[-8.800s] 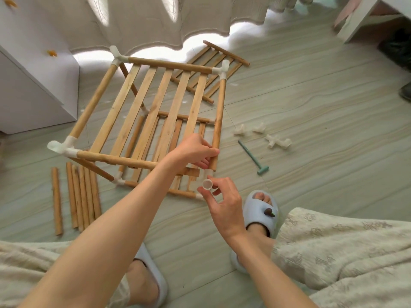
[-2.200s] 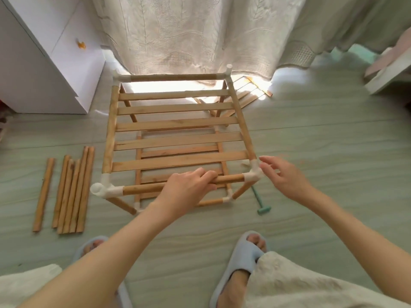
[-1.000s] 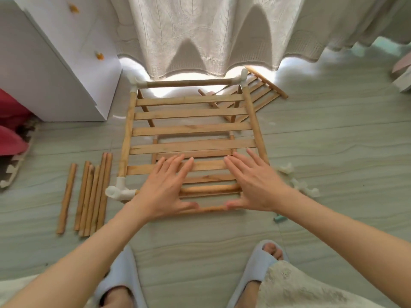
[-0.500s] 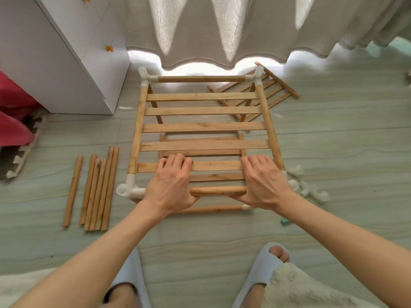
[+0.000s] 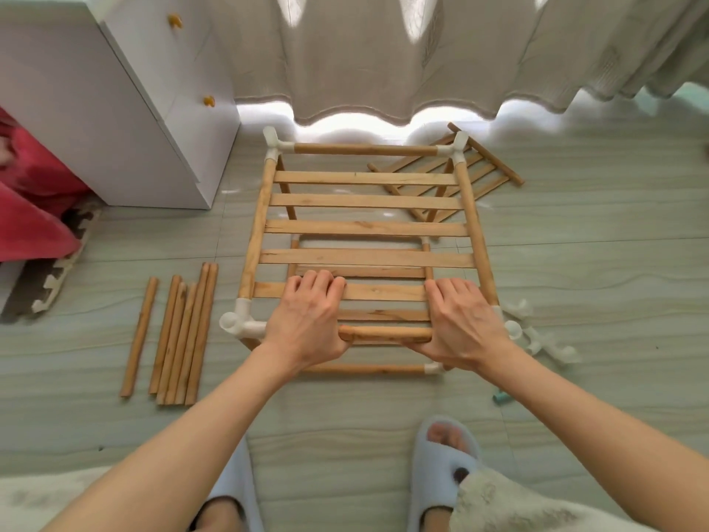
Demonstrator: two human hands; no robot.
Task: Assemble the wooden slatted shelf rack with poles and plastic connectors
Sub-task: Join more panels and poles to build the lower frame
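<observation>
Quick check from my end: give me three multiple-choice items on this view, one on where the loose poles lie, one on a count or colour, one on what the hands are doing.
1. Where do the loose poles lie?
A. On the floor left of the rack
B. On top of the rack
C. Against the curtain

2. How many slats lie across the top level of the rack?
A. Two
B. Five
C. Nine

3. What are the left hand and right hand doing?
A. Hanging idle
B. Both gripping the near top pole
C. Holding the hammer

Answers:
1. A, the bundle lies on the tiles beside the near left connector.
2. B, five flat slats span the side poles.
3. B, fingers curl over the pole and thumbs press it from the near side.
</observation>
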